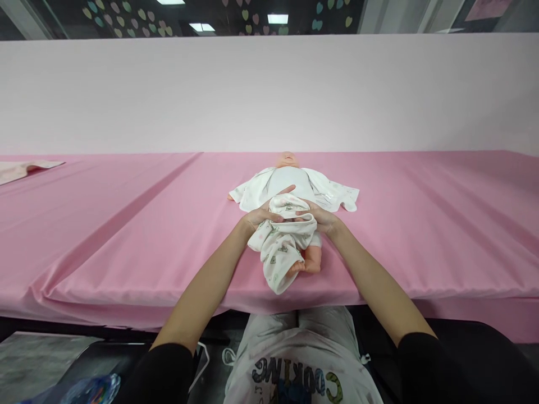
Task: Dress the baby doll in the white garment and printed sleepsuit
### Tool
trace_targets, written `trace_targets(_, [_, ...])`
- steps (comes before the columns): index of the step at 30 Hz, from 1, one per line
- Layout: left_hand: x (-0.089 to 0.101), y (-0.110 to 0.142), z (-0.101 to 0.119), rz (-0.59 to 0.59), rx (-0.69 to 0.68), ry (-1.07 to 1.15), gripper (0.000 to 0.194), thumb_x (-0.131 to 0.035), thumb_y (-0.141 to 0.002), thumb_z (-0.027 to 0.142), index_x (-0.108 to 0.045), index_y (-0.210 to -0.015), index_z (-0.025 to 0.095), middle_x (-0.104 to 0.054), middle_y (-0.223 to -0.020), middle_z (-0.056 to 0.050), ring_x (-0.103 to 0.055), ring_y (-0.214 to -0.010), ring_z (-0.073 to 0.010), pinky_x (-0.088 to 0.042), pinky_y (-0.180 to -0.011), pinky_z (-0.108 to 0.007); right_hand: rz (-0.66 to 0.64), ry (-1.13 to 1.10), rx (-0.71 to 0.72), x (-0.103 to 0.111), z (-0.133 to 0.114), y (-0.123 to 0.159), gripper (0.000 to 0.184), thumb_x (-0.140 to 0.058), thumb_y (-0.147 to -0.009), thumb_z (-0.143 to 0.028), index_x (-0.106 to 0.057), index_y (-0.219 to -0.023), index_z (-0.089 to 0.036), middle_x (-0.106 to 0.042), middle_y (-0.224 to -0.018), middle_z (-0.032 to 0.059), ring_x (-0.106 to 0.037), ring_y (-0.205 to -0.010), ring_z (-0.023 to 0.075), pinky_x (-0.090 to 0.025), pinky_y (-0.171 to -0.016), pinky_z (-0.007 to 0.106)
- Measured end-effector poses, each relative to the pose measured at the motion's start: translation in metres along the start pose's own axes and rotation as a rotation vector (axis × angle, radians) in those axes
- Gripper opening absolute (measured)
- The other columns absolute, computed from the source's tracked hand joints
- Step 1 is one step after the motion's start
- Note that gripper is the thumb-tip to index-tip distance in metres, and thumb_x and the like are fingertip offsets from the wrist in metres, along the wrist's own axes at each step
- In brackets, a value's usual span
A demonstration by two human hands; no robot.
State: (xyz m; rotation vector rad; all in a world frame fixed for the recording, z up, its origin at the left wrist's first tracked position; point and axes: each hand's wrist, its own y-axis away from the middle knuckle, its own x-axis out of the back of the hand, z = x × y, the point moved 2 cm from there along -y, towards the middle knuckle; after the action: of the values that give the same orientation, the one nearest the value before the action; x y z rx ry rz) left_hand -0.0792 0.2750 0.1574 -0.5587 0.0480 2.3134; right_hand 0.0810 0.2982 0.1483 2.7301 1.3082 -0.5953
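A baby doll (288, 160) lies on its back on the pink-covered table, its head toward the wall. A white top (261, 184) with sleeves spread to both sides is on it. Small printed figures cover the white baby pants (280, 255), which are bunched over the doll's lower body and one leg. My left hand (265, 214) grips the waistband from the left, thumb toward the middle. On the right side, my right hand (318, 216) holds the waistband's other edge. The doll's bare leg (312, 259) shows at the right; its other foot sticks out at the pants' hem.
Pink cloth (147, 235) with folds covers the table. A pale cloth (25, 169) lies at the far left. Behind the table stands a white wall (269, 92), with dark glass above it. My lap is against the front edge.
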Motion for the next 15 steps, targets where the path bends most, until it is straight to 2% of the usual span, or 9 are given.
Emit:
trace_targets(2, [-0.002,0.000,0.002,0.002,-0.009,0.004,0.104,-0.072,-0.057,0.007,-0.021,-0.145,0.032,-0.063,-0.115,-0.008,-0.064,-0.098,-0.0247,-0.050,-0.080,-0.032,0.010,-0.006,-0.006,0.001,0.000,0.000,0.046,-0.075,-0.067,-0.023,-0.056,-0.109,-0.015,-0.065,-0.077,-0.0004,-0.060,-0.063,0.0099,-0.049,-0.058,0.019])
trace_targets(4, [-0.001,-0.001,0.002,0.012,-0.007,0.000,0.104,-0.072,-0.056,0.006,-0.024,-0.145,0.031,-0.062,-0.116,-0.007,-0.063,-0.099,-0.0242,-0.049,-0.081,-0.032,-0.005,-0.003,0.008,0.002,0.000,0.001,0.050,-0.077,-0.065,-0.030,-0.056,-0.108,-0.014,-0.067,-0.086,0.0037,-0.063,-0.074,0.0145,-0.052,-0.066,0.023])
trace_targets(6, [0.002,-0.001,0.001,0.025,0.003,-0.002,0.103,-0.071,-0.056,0.004,-0.026,-0.144,0.030,-0.066,-0.106,-0.006,-0.065,-0.089,-0.0209,-0.050,-0.076,-0.028,-0.046,0.013,0.024,0.002,-0.001,0.002,0.058,-0.079,-0.060,-0.030,-0.055,-0.110,-0.015,-0.067,-0.092,0.0053,-0.063,-0.082,0.0177,-0.052,-0.072,0.027])
trace_targets(10, [0.008,-0.002,-0.002,0.036,0.031,0.007,0.100,-0.070,-0.059,0.004,-0.024,-0.145,0.026,-0.065,-0.074,0.000,-0.065,-0.069,-0.0157,-0.050,-0.066,-0.025,-0.082,0.047,0.045,0.000,-0.003,0.003,0.066,-0.077,-0.057,-0.019,-0.050,-0.118,-0.017,-0.066,-0.084,0.0012,-0.062,-0.076,0.0153,-0.050,-0.070,0.025])
trace_targets(15, [0.012,-0.003,-0.005,0.060,0.014,0.031,0.099,-0.069,-0.060,0.004,-0.025,-0.145,0.027,-0.060,-0.066,0.002,-0.064,-0.068,-0.0160,-0.050,-0.067,-0.026,-0.042,0.048,0.060,-0.003,-0.004,0.004,0.068,-0.070,-0.060,-0.013,-0.046,-0.123,-0.019,-0.064,-0.078,-0.0011,-0.061,-0.073,0.0146,-0.049,-0.071,0.026])
